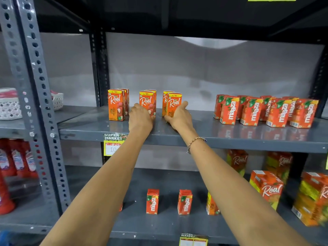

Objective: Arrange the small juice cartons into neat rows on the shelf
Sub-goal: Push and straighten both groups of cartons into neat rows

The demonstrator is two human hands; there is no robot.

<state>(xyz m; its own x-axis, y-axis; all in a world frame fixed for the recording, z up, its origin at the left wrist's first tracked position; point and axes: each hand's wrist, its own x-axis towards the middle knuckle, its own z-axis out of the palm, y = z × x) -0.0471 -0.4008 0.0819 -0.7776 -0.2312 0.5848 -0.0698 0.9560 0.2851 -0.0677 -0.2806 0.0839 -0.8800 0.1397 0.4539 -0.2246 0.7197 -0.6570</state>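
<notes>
Hands: left hand (141,116) cupping the middle orange Real litchi carton (147,102); right hand (178,115) wrapped around the right orange Real litchi carton (174,103).
Technique: I slide both leftward along the grey metal shelf (204,134), fronts flush.

Grey painted-metal shelf (195,128) up top, smooth with a soft sheen, faintly mirroring the red glossy cardboard Maaza cartons (266,110) standing on it. Orange printed-card Real litchi cartons (116,104) look slick and lightly shiny. Perforated grey steel upright (38,96) shows a matt, slightly chipped coat. Yellow paper price label (112,144) hangs flat and dull. There's a beaded metal bracelet (194,142), glinting on the wrist.
</notes>
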